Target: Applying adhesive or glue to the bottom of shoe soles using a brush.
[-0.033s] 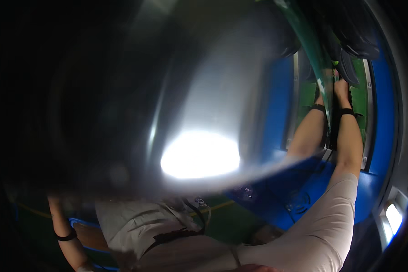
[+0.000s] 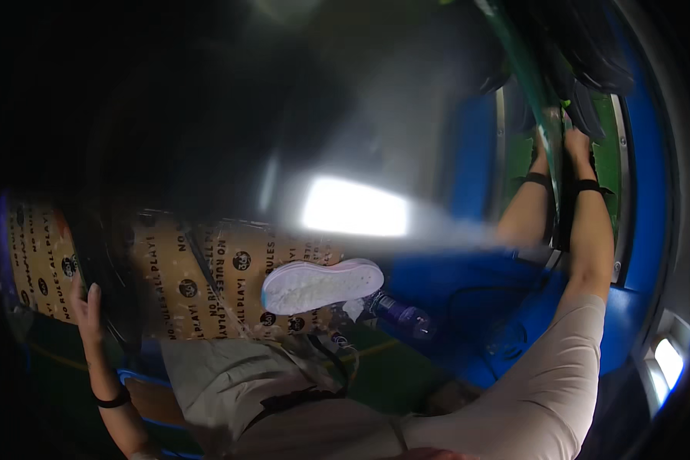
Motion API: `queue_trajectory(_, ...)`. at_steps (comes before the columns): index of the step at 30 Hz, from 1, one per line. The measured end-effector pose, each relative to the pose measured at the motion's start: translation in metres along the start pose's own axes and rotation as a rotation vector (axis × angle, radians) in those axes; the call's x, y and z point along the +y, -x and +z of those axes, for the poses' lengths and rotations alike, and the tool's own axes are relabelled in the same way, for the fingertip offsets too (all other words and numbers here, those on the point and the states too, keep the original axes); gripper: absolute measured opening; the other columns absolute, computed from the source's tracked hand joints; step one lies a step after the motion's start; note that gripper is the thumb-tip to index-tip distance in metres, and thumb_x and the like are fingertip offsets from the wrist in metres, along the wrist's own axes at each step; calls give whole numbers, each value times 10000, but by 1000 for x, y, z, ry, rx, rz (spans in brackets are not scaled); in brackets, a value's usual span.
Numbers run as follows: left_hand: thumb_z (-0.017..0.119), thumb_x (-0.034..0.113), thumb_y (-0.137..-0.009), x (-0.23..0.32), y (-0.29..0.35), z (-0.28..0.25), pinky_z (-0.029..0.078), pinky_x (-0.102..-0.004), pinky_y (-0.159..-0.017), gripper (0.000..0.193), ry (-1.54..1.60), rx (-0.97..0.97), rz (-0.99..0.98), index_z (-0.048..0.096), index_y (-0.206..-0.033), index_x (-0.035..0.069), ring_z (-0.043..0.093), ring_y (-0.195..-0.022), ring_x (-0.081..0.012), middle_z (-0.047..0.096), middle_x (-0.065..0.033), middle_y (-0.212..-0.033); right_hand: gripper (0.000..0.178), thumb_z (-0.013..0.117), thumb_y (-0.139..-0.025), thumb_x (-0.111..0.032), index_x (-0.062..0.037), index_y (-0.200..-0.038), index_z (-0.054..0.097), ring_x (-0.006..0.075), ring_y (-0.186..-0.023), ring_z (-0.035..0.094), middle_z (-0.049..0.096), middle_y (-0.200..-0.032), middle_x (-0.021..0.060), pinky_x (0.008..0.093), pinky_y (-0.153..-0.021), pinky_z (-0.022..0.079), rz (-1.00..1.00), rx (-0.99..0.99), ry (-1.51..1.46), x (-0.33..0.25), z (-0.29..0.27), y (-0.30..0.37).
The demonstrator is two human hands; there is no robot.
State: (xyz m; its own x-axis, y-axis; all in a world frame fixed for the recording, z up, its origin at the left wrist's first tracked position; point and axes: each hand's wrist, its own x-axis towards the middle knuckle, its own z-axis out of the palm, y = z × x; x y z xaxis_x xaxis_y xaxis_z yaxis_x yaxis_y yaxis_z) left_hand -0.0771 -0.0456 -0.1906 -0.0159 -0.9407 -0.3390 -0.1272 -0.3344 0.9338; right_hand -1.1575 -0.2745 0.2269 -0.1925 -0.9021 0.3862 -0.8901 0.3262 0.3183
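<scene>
Brown printed panel (image 2: 199, 310): lower left, under a dark blur
White shoe-shaped piece (image 2: 322, 287): over the panel's right part, near a purple bottle (image 2: 403, 314)
Left hand (image 2: 88, 310): at the panel, beside a dark strip (image 2: 121, 310); thumb slightly apart from fingers, grip cannot be told
Right hand (image 2: 579, 146): upper right, by a dark grey object (image 2: 589, 115); fingers obscured, cannot tell whether wide or holding

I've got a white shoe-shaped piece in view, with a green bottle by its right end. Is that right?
Not quite: the bottle is purple, not green, as the head view shows. It does lie by the right end of the white shoe-shaped piece.
</scene>
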Motion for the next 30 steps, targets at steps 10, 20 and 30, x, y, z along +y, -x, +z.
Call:
queue_trajectory(10,573,139,-1000,69,-5,27,465,-303,-976,411,49,-129,165,580,-1352,-73,607,-1084,-154,673,-110,-1209,768,756,-896,-486,23,-1437,560,242,-1251,599,622,-1385,158,318,-1036,450,77,-315,-620,-285,-180,72)
queue_trajectory(20,629,166,-987,65,-12,28,481,-318,-996,422,67,-144,178,608,-1318,-95,625,-1082,-174,693,-106,-1203,813,863,-782,-408,81,-1355,558,237,-1010,693,695,-1172,174,331,-931,520,303,-186,-780,-311,-181,164)
queue_trajectory(30,664,222,-989,46,-6,17,518,-306,-792,301,-28,-196,-13,671,-1120,-48,627,-869,-135,701,-65,-958,882,867,-768,-120,-30,-1498,381,446,-1248,590,574,-1369,275,457,-1063,487,122,394,-715,-338,-199,223)
